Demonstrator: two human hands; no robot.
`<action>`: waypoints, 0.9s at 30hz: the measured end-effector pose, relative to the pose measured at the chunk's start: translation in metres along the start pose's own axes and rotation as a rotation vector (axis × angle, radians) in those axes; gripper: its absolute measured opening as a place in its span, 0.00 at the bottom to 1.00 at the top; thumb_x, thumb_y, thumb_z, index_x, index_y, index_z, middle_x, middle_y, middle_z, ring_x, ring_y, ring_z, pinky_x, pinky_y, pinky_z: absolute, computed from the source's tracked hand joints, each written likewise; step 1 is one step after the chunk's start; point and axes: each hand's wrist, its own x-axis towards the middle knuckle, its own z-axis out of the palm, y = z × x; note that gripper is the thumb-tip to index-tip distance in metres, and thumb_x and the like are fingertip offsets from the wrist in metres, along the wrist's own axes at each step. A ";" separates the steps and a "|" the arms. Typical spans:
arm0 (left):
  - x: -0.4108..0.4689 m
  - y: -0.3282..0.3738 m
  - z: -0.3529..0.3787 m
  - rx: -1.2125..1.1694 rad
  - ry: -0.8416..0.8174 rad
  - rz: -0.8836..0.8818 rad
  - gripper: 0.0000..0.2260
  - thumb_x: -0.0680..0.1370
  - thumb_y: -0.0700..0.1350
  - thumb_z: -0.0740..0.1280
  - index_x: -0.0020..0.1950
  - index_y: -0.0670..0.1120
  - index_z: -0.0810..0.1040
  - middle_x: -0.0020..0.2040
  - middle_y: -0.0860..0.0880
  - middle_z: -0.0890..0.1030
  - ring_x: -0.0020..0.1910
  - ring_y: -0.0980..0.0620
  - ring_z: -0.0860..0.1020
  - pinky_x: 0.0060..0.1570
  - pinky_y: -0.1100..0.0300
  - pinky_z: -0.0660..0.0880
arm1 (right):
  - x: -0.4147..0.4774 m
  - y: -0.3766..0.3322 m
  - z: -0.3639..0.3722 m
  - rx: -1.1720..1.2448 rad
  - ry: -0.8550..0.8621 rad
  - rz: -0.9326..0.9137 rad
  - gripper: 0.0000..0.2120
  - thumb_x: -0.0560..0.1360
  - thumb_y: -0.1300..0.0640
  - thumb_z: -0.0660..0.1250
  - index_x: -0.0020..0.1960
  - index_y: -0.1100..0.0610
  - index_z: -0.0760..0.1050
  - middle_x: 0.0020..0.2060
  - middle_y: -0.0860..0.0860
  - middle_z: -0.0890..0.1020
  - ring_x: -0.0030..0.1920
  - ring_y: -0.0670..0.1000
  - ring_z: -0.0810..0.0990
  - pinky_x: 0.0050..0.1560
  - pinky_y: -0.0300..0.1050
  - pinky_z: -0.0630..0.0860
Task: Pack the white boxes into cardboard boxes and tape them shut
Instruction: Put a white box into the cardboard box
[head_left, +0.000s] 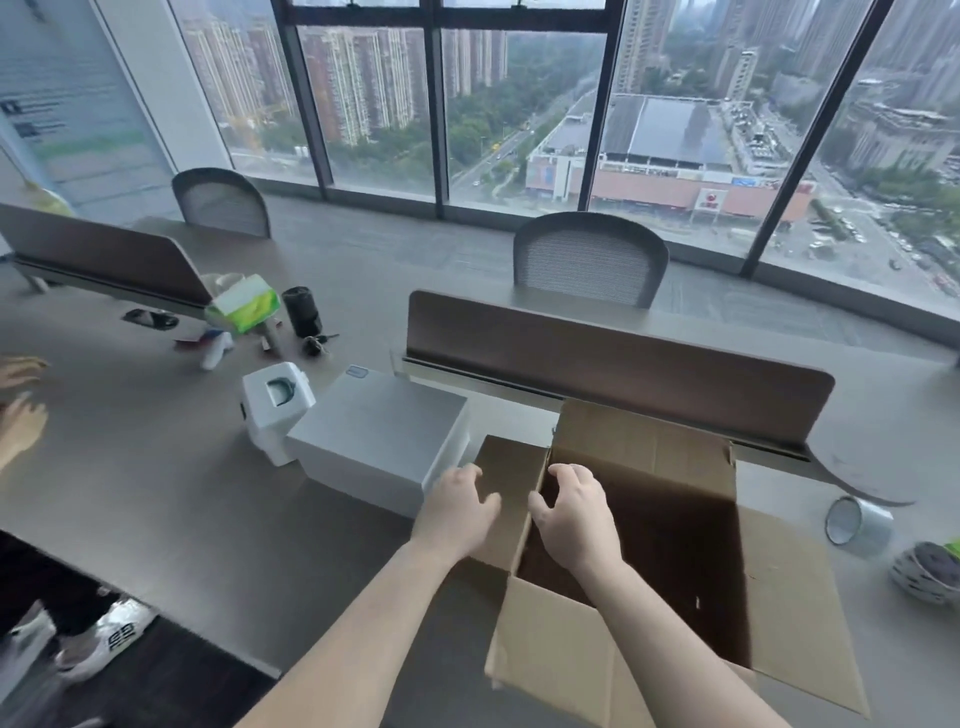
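no legible text — all too blurred

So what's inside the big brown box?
Only dark, bare cardboard shows inside the cardboard box; nothing is packed where it can be seen. The right hand holding its left rim and the near wall hide part of the bottom.

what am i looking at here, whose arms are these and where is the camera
No machine here: a person wears a camera on the head, so this single picture looks down along their own arms. The left hand rests on a side flap of the open cardboard box; the right hand seems to grip its left rim. Nothing is lifted. On the desk beside it stand a large white box and a smaller white box, not yet packed. A tape roll lies at the right.
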 end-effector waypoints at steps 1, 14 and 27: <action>0.007 -0.011 -0.008 -0.005 0.004 -0.006 0.22 0.81 0.53 0.63 0.73 0.47 0.69 0.70 0.48 0.72 0.66 0.48 0.73 0.63 0.54 0.71 | 0.008 -0.010 0.009 -0.012 -0.007 -0.007 0.22 0.79 0.47 0.62 0.69 0.56 0.69 0.66 0.51 0.72 0.67 0.53 0.68 0.63 0.46 0.70; 0.165 -0.180 -0.123 0.108 -0.159 0.022 0.24 0.80 0.54 0.63 0.74 0.47 0.66 0.71 0.47 0.69 0.68 0.47 0.70 0.65 0.51 0.69 | 0.107 -0.145 0.143 -0.120 -0.110 0.229 0.24 0.79 0.49 0.60 0.73 0.57 0.66 0.67 0.54 0.70 0.69 0.56 0.66 0.67 0.47 0.65; 0.261 -0.272 -0.145 0.189 -0.198 -0.106 0.31 0.76 0.58 0.68 0.73 0.45 0.65 0.69 0.42 0.67 0.70 0.43 0.63 0.69 0.52 0.62 | 0.165 -0.181 0.204 -0.189 -0.232 0.486 0.27 0.77 0.47 0.63 0.72 0.57 0.62 0.68 0.57 0.66 0.68 0.60 0.65 0.62 0.53 0.70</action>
